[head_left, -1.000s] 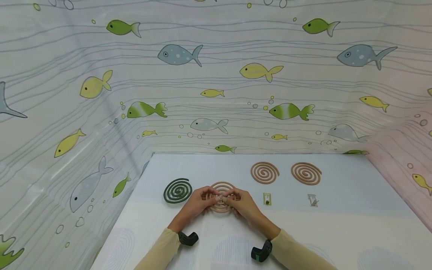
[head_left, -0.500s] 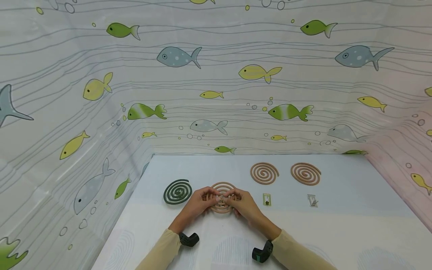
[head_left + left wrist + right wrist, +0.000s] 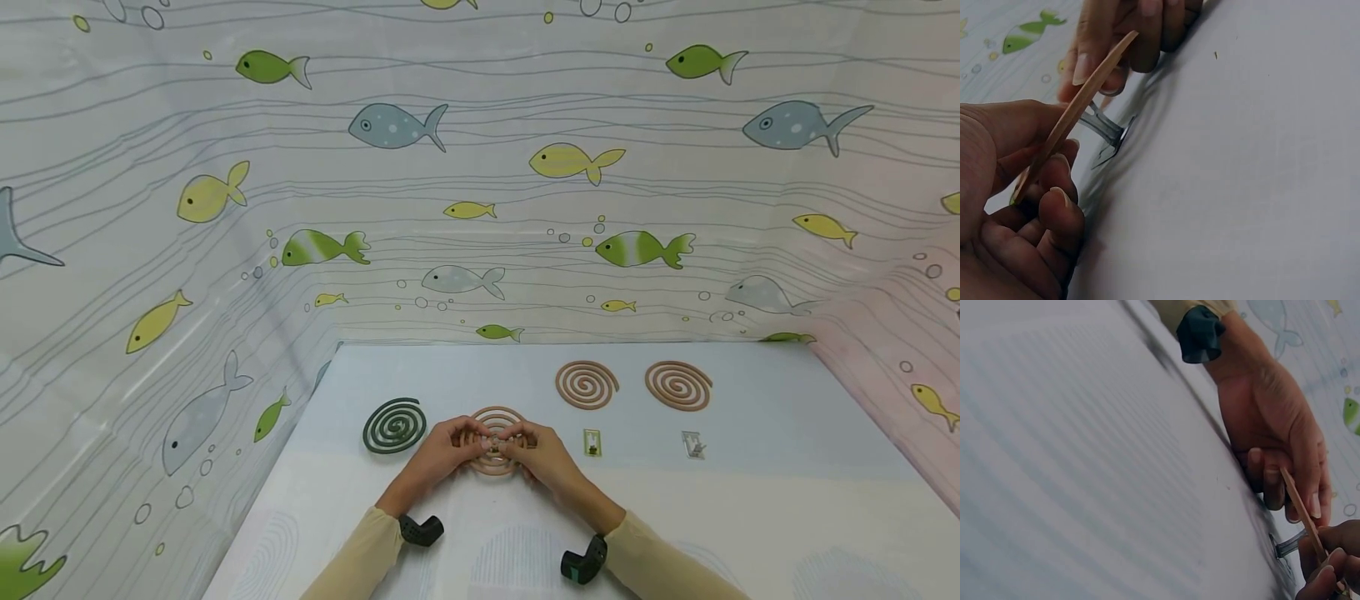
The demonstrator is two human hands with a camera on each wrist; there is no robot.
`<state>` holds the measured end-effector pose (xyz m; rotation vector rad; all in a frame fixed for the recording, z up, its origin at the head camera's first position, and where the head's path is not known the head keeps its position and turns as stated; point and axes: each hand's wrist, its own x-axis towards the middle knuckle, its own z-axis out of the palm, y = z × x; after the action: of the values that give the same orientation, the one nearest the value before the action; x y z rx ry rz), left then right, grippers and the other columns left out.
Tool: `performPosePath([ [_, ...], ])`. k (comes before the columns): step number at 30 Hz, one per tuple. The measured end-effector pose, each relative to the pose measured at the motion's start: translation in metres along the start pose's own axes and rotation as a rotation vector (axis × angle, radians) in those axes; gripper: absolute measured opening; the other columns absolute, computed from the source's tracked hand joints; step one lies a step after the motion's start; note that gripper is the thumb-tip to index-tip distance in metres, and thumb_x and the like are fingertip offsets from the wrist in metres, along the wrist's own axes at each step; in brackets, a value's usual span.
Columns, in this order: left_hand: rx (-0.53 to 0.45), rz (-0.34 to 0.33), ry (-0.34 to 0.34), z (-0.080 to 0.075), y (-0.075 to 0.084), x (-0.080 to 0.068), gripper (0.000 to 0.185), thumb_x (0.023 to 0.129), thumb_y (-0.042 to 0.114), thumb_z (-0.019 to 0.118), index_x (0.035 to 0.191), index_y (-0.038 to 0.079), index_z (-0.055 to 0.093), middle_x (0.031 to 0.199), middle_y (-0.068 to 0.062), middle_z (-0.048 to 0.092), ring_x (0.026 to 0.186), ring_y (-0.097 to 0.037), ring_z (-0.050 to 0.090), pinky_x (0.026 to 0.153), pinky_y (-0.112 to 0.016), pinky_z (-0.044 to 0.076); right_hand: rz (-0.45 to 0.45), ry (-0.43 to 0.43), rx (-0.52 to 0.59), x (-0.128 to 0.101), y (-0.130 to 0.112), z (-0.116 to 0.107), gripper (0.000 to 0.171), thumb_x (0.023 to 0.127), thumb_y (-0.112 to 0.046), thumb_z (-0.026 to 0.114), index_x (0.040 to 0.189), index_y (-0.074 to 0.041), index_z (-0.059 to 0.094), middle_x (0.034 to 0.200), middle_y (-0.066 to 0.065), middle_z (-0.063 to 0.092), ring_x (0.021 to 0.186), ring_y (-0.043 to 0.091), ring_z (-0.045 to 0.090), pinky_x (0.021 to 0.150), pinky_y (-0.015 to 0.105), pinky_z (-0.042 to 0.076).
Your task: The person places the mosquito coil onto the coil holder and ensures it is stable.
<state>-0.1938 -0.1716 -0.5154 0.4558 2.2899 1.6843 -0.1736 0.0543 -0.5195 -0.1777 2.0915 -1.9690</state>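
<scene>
Coil (image 3: 1077,105): raised above the table (image 3: 780,400), metal stand (image 3: 1109,130) beneath | my left hand (image 3: 444,452), my right hand (image 3: 549,457): both clamped on it | handling: probably light, stiff, grippy, brittle | hold: I'd support opposite outer rings, squeezing gently, never bending

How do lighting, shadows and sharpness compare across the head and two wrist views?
Head: brightly lit, green coil crisp, right-hand wall tinged pink; left wrist: dim, soft shadows on the table near the held tan coil; right wrist: also dim, the table's printed arcs faint and blurred.
</scene>
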Motion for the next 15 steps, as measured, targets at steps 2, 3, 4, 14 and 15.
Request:
performPosePath([
  [2,0.007,0.005,-0.002,-0.0002,0.0002,0.0002,0.023,0.095,0.026,0.077,0.113,0.014,0.071,0.079,-0.004,0.058,0.056,-0.012,0.046,0.049,-0.023,0.042,0.000,-0.003,0.004,-0.0001,0.0004,-0.0004,0.018,0.096,-0.015,0.074,0.111,-0.006,0.071,0.068,0.001,0.054,0.045,0.009,0.041,0.043,0.022,0.037],
  [3,0.009,0.007,-0.003,-0.0003,0.0002,0.0002,0.023,0.095,0.026,0.077,0.114,0.014,0.071,0.079,-0.004,0.058,0.056,-0.012,0.046,0.049,-0.023,0.042,0.000,-0.005,0.005,-0.0002,0.0006,-0.0005,0.018,0.096,-0.015,0.074,0.111,-0.006,0.071,0.068,0.001,0.054,0.045,0.009,0.041,0.043,0.022,0.037],
  [4,0.012,0.010,-0.004,-0.0004,0.0000,0.0003,0.022,0.095,0.026,0.077,0.114,0.014,0.071,0.080,-0.004,0.058,0.056,-0.012,0.047,0.049,-0.023,0.042,-0.001,-0.005,0.004,-0.0002,0.0007,-0.0007,0.018,0.096,-0.015,0.074,0.111,-0.006,0.071,0.068,0.001,0.053,0.045,0.009,0.040,0.043,0.022,0.037],
  [14,0.023,0.008,-0.008,-0.0008,-0.0034,0.0002,0.024,0.095,0.029,0.077,0.115,0.017,0.072,0.079,-0.004,0.059,0.056,-0.013,0.048,0.050,-0.024,0.044,-0.001,-0.007,-0.023,-0.0003,0.0024,-0.0011,0.018,0.096,-0.017,0.075,0.111,-0.008,0.072,0.066,0.000,0.052,0.045,0.009,0.041,0.043,0.022,0.036],
  [15,0.024,0.009,-0.007,-0.0008,-0.0041,0.0003,0.024,0.095,0.029,0.077,0.115,0.017,0.071,0.079,-0.004,0.059,0.056,-0.013,0.048,0.050,-0.024,0.044,-0.001,-0.007,-0.026,-0.0003,0.0026,-0.0011,0.018,0.095,-0.017,0.075,0.111,-0.008,0.072,0.066,0.000,0.052,0.045,0.009,0.041,0.043,0.022,0.036],
])
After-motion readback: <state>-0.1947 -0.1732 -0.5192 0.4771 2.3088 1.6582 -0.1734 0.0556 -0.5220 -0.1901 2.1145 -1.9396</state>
